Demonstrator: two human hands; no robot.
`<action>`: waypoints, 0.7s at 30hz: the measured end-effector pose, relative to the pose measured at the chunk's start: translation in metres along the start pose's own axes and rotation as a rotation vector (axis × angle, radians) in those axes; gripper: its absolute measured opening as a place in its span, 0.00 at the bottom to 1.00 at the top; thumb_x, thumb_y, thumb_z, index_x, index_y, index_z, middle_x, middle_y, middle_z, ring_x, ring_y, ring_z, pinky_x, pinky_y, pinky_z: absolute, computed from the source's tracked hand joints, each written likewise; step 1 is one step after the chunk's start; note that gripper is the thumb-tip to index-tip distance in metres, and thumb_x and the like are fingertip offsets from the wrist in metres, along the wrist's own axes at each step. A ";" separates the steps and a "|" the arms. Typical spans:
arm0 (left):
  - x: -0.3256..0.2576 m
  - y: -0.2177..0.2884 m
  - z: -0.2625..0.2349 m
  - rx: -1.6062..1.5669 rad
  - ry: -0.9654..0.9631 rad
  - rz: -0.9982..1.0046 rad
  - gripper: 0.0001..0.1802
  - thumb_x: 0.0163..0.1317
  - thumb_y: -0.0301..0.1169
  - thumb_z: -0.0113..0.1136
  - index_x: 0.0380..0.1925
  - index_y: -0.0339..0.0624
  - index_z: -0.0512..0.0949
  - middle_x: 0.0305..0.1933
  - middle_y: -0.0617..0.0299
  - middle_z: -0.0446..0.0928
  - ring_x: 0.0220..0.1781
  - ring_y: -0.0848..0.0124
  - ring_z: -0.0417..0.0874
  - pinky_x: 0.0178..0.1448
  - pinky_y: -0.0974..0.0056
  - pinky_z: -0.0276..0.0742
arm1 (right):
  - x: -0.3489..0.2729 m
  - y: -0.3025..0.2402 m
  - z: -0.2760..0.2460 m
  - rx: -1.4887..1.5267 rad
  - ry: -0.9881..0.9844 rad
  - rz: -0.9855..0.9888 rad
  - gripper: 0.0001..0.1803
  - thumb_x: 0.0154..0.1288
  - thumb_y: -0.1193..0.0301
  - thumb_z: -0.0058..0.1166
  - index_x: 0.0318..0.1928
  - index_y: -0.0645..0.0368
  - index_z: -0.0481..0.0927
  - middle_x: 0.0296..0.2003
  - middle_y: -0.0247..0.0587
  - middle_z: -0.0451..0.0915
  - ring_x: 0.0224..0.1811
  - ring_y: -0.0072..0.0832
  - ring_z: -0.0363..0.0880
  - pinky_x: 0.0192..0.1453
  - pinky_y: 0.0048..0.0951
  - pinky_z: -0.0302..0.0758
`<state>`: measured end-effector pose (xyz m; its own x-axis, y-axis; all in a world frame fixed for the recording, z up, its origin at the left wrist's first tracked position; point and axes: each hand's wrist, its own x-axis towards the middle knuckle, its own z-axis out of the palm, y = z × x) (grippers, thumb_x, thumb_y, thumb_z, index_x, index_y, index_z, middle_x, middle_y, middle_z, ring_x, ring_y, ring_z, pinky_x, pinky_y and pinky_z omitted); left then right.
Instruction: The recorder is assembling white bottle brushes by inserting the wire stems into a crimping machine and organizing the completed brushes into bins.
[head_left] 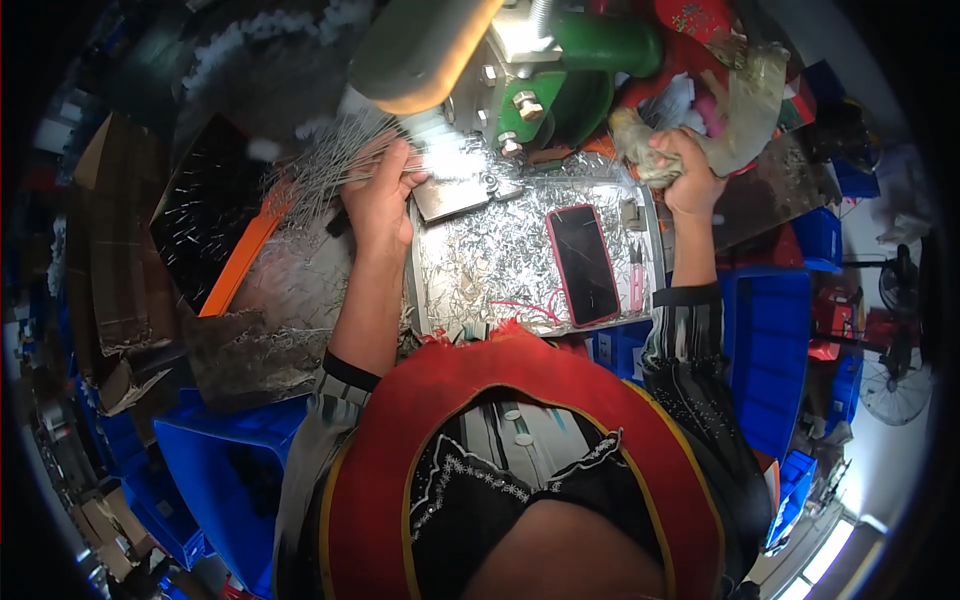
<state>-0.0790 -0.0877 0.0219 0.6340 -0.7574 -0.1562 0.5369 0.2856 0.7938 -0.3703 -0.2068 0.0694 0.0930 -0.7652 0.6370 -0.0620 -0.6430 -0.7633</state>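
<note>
My left hand (pixel 378 200) is closed around the near end of a bundle of thin metal wires (pixel 335 158), which fans out up and to the left. Just right of those fingers lies a flat metal block (pixel 465 200) under the green machine (pixel 580 100). My right hand (pixel 690 180) grips a crumpled, pale, dirty rag (pixel 640 150) beside the machine's right side. Between my forearms sits a tray (pixel 480 260) strewn with shiny metal scraps. A phone in a red-pink case (pixel 584 265) lies on the scraps.
A lamp (pixel 420 60) hangs above the work spot. Left of my left hand stands a dark box with an orange edge (pixel 240 260). Blue bins (pixel 230 480) flank me, another blue bin (pixel 768 340) at right. A translucent plastic bag (pixel 755 110) hangs behind my right hand.
</note>
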 end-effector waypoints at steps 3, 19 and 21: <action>-0.002 0.002 0.002 0.067 0.014 -0.010 0.11 0.51 0.22 0.57 0.35 0.32 0.72 0.30 0.58 0.74 0.27 0.72 0.76 0.28 0.71 0.75 | 0.002 0.003 -0.012 0.141 0.065 0.253 0.04 0.47 0.78 0.51 0.24 0.69 0.75 0.18 0.42 0.74 0.19 0.29 0.74 0.23 0.26 0.71; 0.001 -0.004 -0.005 -0.010 0.064 0.025 0.12 0.51 0.24 0.58 0.36 0.33 0.72 0.31 0.59 0.74 0.27 0.73 0.76 0.28 0.71 0.75 | 0.012 -0.030 0.003 0.216 0.059 0.295 0.06 0.47 0.77 0.52 0.20 0.68 0.72 0.17 0.42 0.72 0.15 0.27 0.70 0.24 0.26 0.70; 0.000 -0.004 0.001 -0.012 0.055 0.026 0.12 0.51 0.23 0.58 0.37 0.33 0.71 0.32 0.58 0.74 0.28 0.72 0.76 0.28 0.71 0.74 | -0.001 0.001 0.005 0.287 0.098 0.191 0.06 0.48 0.78 0.51 0.20 0.69 0.72 0.17 0.42 0.73 0.16 0.26 0.70 0.25 0.25 0.70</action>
<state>-0.0818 -0.0897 0.0196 0.6770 -0.7165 -0.1683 0.5267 0.3119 0.7908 -0.3657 -0.2066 0.0676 0.0100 -0.8791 0.4764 0.2134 -0.4636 -0.8599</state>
